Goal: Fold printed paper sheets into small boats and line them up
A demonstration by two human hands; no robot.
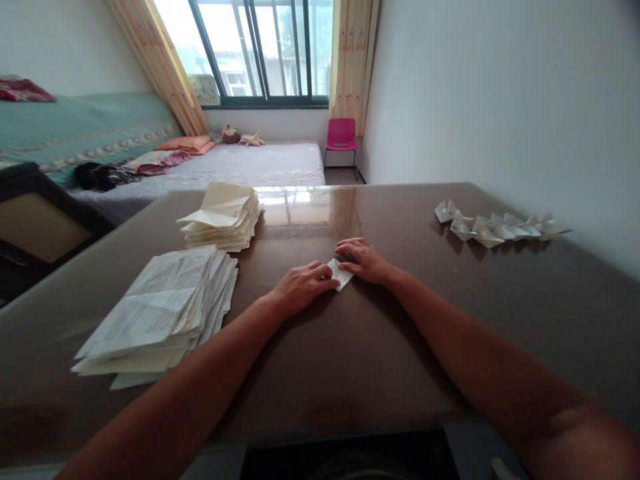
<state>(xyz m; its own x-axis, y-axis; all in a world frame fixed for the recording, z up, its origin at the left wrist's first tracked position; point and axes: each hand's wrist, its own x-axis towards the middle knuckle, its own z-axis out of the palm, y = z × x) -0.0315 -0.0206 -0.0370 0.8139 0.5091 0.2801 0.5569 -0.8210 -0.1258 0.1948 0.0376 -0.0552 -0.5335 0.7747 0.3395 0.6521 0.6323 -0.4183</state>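
Note:
A small folded piece of printed paper (342, 277) lies on the brown tabletop between my two hands. My left hand (304, 285) is closed at the paper's left side, with its thumb and curled fingers pressing the edge. From the upper right, my right hand (367, 260) bends over the same paper, thumb on its right side and fingers at its far corner. The fingers partly cover the folds. At the table's right side sits a row of several folded paper boats (484, 230).
To the left lies a stack of printed sheets (150, 303), with a stack of cream paper (220, 217) behind it. The glossy table (400, 373) meets a white wall on the right. Beyond stand a bed (270, 163) and a pink chair (342, 135).

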